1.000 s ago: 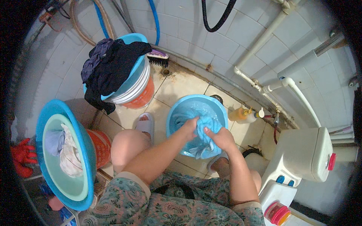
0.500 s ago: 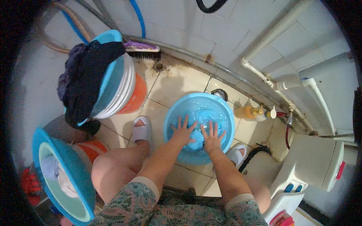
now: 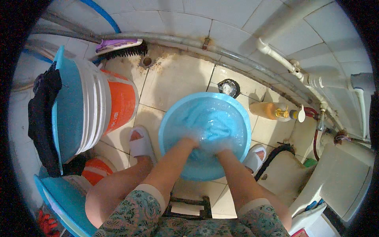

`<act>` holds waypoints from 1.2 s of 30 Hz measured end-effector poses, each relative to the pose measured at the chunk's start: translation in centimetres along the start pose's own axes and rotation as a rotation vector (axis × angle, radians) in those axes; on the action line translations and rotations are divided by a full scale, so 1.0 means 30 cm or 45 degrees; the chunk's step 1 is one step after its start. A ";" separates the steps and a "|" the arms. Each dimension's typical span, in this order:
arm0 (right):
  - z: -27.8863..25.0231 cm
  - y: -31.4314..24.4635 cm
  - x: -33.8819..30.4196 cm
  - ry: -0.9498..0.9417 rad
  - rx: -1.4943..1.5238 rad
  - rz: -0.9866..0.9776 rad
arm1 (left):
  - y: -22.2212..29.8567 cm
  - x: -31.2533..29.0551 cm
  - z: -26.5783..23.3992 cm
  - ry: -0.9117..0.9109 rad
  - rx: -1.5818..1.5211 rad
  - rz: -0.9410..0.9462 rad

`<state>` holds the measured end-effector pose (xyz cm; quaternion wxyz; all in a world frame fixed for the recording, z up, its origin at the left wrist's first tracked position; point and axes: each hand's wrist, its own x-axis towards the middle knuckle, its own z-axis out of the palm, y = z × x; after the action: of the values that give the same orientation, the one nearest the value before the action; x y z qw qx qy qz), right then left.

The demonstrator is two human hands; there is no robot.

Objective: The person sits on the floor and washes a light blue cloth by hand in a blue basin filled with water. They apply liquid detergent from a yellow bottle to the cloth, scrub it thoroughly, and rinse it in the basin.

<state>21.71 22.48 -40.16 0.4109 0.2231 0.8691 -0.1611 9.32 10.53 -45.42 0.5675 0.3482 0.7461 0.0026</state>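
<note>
A round light-blue basin [image 3: 164, 139] of water stands on the floor between my feet. In it lies a bright blue cloth [image 3: 216, 128], sunk beneath the cloudy, rippling surface. Both my arms reach down into the basin. My left hand [image 3: 192, 142] is under water at the cloth's left lower side, blurred from the wrist on. Close by on the right, my right hand [image 3: 223, 151] is likewise submerged. The fingers of both hands are hidden by water and blur, so their grip on the cloth does not show.
To the left, dark clothing [image 3: 44, 118] hangs over a blue basin by an orange-and-white bucket [image 3: 119, 102]. A purple brush [image 3: 120, 48] lies by the wall pipe. At right are pump bottles [image 3: 268, 110], a floor drain [image 3: 229, 88] and a black hose [image 3: 274, 158]. White slippers [image 3: 141, 144] flank the basin.
My hands, spread above the cloth before, have gone down into the water. The cloth looks more spread out and the water is stirred. The view has shifted.
</note>
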 end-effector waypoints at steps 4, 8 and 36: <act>-0.008 0.005 -0.046 -0.012 -0.145 -0.144 | 0.129 -0.216 -0.162 0.004 0.309 -0.006; -0.074 -0.047 -0.172 0.117 -0.006 -0.055 | 0.093 -0.403 -0.119 0.497 0.575 0.264; -0.501 -0.202 -0.915 -0.011 2.958 -0.111 | 0.306 -1.117 -0.181 0.588 -0.085 0.317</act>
<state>24.36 17.30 -8.83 -0.0442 0.4349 0.2036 -0.8760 13.26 2.09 -11.52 0.3887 0.4086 0.8068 0.1763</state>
